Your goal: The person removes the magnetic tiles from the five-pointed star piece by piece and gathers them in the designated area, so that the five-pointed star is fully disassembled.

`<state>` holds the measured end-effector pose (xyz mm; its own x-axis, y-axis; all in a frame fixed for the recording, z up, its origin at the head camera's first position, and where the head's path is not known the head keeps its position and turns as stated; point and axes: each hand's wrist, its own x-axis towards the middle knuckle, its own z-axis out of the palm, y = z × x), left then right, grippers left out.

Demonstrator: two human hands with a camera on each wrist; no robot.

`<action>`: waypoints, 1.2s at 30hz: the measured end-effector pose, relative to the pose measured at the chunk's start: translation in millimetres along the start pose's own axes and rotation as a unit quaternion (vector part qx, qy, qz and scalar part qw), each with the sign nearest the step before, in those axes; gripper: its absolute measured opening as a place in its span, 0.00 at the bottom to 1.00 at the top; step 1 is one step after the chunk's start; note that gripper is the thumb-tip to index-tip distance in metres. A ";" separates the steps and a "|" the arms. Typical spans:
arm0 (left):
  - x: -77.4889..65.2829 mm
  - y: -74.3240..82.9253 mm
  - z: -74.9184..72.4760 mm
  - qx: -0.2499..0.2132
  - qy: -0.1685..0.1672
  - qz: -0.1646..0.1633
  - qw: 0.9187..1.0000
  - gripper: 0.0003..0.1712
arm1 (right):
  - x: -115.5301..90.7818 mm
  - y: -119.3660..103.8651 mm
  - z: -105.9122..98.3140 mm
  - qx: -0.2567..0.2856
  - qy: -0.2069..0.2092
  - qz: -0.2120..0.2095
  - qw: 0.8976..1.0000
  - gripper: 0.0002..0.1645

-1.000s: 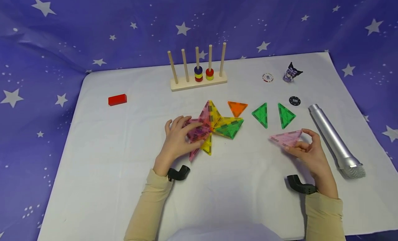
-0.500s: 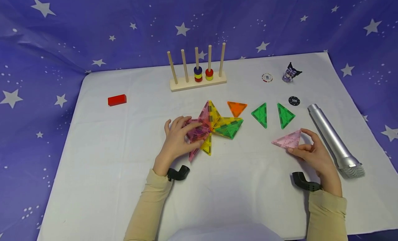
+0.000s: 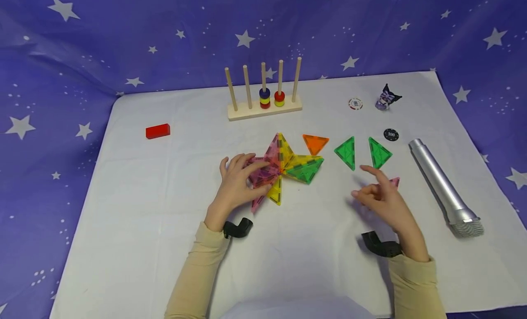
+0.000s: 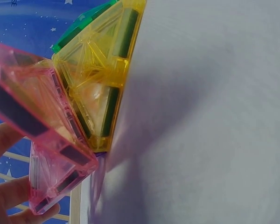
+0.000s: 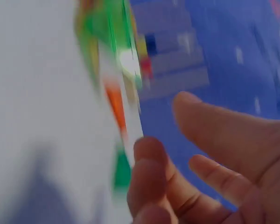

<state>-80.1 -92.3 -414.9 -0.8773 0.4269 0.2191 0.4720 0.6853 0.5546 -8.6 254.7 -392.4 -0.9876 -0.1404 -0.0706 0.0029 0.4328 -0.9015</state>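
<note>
A star-shaped build of translucent magnetic tiles (image 3: 304, 168), in yellow, pink, purple and green, stands mid-table. My left hand (image 3: 234, 186) holds its pink and purple left side between thumb and fingers. Seen from the left wrist, pink tiles (image 4: 56, 177) lean beside yellow ones, with fingertips behind them. Over the table to the right, my right hand (image 3: 387, 204) has thumb and index finger spread apart, nothing between them. Part of a pink triangular tile (image 3: 395, 182) shows behind this hand, the rest hidden. Two green triangular tiles (image 3: 347, 153) lie just beyond it, an orange triangular tile (image 3: 315, 144) further left.
At the back stands a wooden peg rack (image 3: 265, 109) with a few coloured rings. A silver microphone (image 3: 444, 188) lies to the right, near a black chip (image 3: 391, 134), a white-and-red chip (image 3: 355, 104) and a small figurine (image 3: 386, 99). A red block (image 3: 158, 131) is at left.
My right hand has let go of the pink triangular tile and moved left, its fingers spreading. The tile now sits behind the hand. My left hand has stayed on the star.
</note>
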 end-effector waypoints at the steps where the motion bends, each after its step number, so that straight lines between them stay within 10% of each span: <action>1: 0.2 -0.2 0.3 -0.001 0.000 0.000 1.000 0.28 | 3.5 -5.8 12.9 0.017 -0.017 -0.013 1.000 0.39; 11: 2.2 0.7 4.4 0.018 0.002 -0.006 1.000 0.29 | 26.4 -67.9 122.1 0.102 -0.145 -0.014 0.984 0.47; 36: -1.1 -22.9 -3.2 -0.020 0.037 -0.029 0.999 0.19 | 37.7 -54.2 169.8 0.054 -0.051 -0.028 0.997 0.31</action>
<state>-90.2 -110.4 -425.2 -0.9078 0.3410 0.2442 0.4177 0.6831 0.5990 -19.3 74.8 -418.6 -0.9655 -0.2541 -0.0564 -0.0302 0.3245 -0.9454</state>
